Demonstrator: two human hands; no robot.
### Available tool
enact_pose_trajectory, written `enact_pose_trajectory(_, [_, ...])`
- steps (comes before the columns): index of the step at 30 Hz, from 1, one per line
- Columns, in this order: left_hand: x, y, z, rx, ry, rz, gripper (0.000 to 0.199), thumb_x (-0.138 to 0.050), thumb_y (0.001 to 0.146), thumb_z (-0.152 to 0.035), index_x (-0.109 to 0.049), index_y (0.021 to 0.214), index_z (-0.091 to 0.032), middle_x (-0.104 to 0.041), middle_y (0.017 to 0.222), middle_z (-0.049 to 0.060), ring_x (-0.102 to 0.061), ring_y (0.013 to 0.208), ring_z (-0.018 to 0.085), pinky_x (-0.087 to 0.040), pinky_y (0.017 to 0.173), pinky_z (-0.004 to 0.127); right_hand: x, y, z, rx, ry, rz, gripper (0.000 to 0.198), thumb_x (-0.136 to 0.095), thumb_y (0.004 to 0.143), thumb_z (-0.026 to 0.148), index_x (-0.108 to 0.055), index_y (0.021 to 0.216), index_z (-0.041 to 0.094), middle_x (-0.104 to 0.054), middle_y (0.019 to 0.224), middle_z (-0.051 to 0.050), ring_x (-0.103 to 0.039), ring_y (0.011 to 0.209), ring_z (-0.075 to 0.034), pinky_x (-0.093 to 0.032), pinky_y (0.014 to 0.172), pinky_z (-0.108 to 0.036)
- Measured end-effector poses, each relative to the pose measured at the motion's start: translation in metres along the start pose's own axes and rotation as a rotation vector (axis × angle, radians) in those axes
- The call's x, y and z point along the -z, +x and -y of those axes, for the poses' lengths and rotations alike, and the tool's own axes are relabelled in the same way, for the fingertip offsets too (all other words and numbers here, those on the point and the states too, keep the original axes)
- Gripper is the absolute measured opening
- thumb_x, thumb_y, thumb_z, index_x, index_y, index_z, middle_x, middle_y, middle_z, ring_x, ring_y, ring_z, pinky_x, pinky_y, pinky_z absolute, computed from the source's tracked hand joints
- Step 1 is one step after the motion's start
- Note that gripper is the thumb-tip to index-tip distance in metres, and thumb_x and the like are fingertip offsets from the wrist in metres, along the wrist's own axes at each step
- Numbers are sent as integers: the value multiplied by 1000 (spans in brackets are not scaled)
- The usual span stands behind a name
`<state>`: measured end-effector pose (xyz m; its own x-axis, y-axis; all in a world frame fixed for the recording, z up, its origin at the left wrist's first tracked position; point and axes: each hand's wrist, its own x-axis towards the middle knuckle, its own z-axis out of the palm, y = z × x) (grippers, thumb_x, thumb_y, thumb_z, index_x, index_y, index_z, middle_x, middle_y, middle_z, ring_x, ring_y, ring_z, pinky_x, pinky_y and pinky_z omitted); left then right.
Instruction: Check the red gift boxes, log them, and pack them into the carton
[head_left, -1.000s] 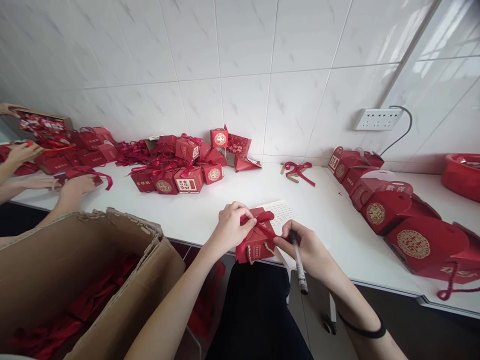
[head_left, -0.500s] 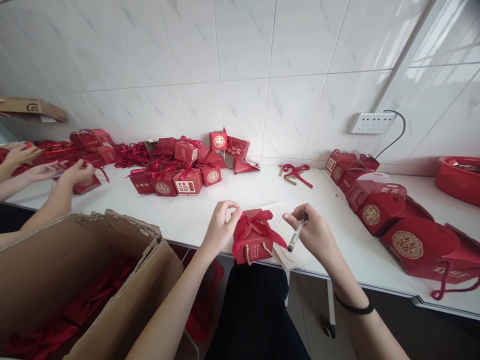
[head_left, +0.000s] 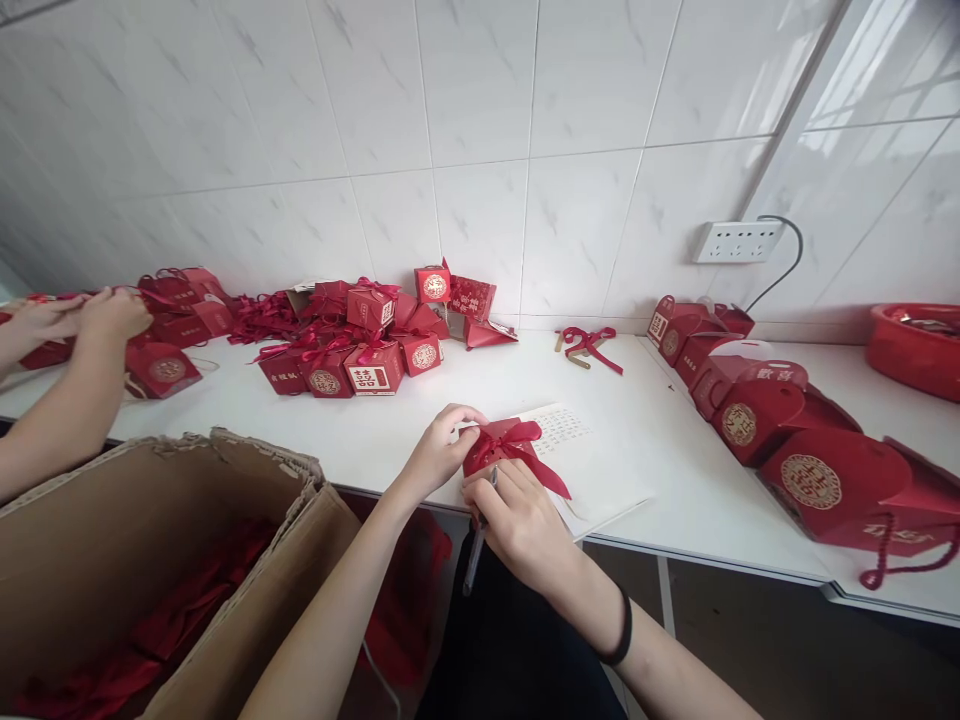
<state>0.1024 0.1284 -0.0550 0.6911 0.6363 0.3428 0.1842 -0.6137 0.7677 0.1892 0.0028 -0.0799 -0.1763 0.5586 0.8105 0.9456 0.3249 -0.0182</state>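
Note:
A small red gift box point(head_left: 480, 455) with a red ribbon bow point(head_left: 514, 437) is at the table's front edge, partly over white paper. My left hand point(head_left: 442, 447) is closed at the box's upper left corner, thumb and fingers against box and ribbon. In front of the box, my right hand point(head_left: 521, 525) is curled round a pen point(head_left: 473, 565), which slants down toward my lap. That hand covers the lower front of the box and its cord handles. Under and beside the box lies the sheet of paper point(head_left: 564, 432) with rows of handwriting.
A pile of red boxes point(head_left: 375, 368) sits back left, with loose ribbons point(head_left: 589, 345) near the wall. More boxes point(head_left: 814, 490) line the right, beside a red basin point(head_left: 915, 350). A cardboard carton point(head_left: 337, 540) stands front left. Another person's hands point(head_left: 112, 315) work at far left.
My right hand, with the pen, has moved left from beside the paper to the front of the box. My left hand stays at the box. The other person's hands shifted left.

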Motion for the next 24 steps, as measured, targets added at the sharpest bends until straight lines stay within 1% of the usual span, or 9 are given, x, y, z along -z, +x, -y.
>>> enact_pose_trajectory(3, [-3, 1, -4, -59, 62, 49, 15, -52, 77, -29, -63, 82, -21, -59, 105, 4, -55, 104, 19, -41, 96, 35, -2, -5, -2, -43, 191, -77, 27, -32, 90, 0, -47, 76, 18, -55, 71, -4, -48, 64, -15, -40, 58, -28])
enact_pose_trajectory(5, [-6, 2, -6, -59, 119, 75, 9, -59, 72, -28, -63, 76, -21, -60, 103, 4, -57, 99, 20, -43, 93, 35, -4, -9, -3, -64, 281, -142, 22, -38, 90, 1, -47, 79, 19, -57, 75, -3, -52, 67, -15, -43, 59, -27])
enact_pose_trajectory(8, [-11, 3, -5, -38, 116, 58, 6, -58, 70, -25, -62, 70, -20, -61, 98, 3, -60, 92, 18, -46, 87, 33, -5, -13, -4, -73, 367, -204, 18, -46, 89, 2, -48, 83, 19, -58, 79, -3, -55, 70, -15, -46, 59, -26])
enact_pose_trajectory(12, [-15, 2, -5, 25, 61, 34, 7, -58, 70, -25, -62, 66, -20, -63, 99, 3, -60, 94, 18, -46, 90, 33, -5, -14, -1, -72, 439, -167, 20, -43, 89, 2, -48, 83, 19, -57, 76, -3, -57, 70, -15, -48, 60, -27])
enact_pose_trajectory(17, [-16, 1, -5, 44, 34, 25, 9, -58, 71, -27, -65, 70, -21, -63, 102, 4, -60, 98, 19, -46, 92, 33, -5, -11, 11, -55, 443, -153, 20, -42, 89, 1, -50, 84, 19, -60, 78, -5, -59, 70, -17, -48, 60, -28])
enact_pose_trajectory(20, [-15, -1, -4, 23, 45, 21, 9, -59, 72, -27, -65, 71, -21, -63, 101, 4, -59, 99, 19, -44, 94, 33, 10, -4, 8, -75, 515, -127, 8, -48, 93, 16, -52, 87, 19, -60, 74, -4, -57, 66, -16, -47, 58, -26])
enact_pose_trajectory(21, [-14, -2, -4, 7, 52, 4, 10, -59, 73, -29, -64, 74, -21, -62, 102, 4, -57, 101, 20, -42, 96, 34, 18, -1, 2, -120, 540, -139, 6, -51, 93, 23, -52, 88, 19, -60, 75, -4, -57, 66, -16, -47, 59, -26])
enact_pose_trajectory(22, [-13, -4, -4, -2, 62, -32, 12, -59, 74, -31, -64, 78, -21, -61, 104, 5, -56, 104, 20, -41, 97, 35, 25, 2, -5, -205, 544, -175, 11, -53, 92, 30, -53, 89, 20, -61, 77, -4, -57, 68, -16, -47, 61, -26])
enact_pose_trajectory(24, [-10, -8, -4, 35, 100, -167, 18, -55, 77, -37, -60, 83, -20, -60, 102, 5, -55, 103, 20, -41, 94, 35, 39, 8, -27, -470, 481, -256, 20, -52, 91, 40, -52, 87, 20, -62, 79, -4, -57, 69, -17, -46, 62, -27])
